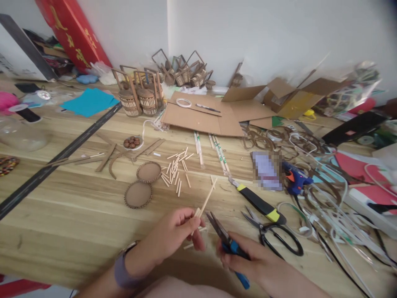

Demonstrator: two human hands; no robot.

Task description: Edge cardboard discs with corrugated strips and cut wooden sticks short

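My left hand (186, 227) pinches a thin wooden stick (208, 197) near the table's front edge, along with a shorter piece or two. Wrapped in my right hand (240, 256) is a pair of blue-handled pliers (234, 247), whose narrow jaws are parted close to the stick but apart from it. Beyond my left hand lies a loose heap of short cut sticks (176, 169). Two round brown discs with braided rims (138, 194) sit left of that heap. Black-handled scissors (273, 236) and a yellow-and-black utility knife (259, 203) rest right of the pliers.
Small woven baskets with tall handles (150, 99) stand at the back, beside a flat cardboard sheet (198, 116). A blue glue gun (296, 178), cords and curled strips crowd the right side. A bowl of brown balls (132, 142) and blue sheets (89, 102) are left.
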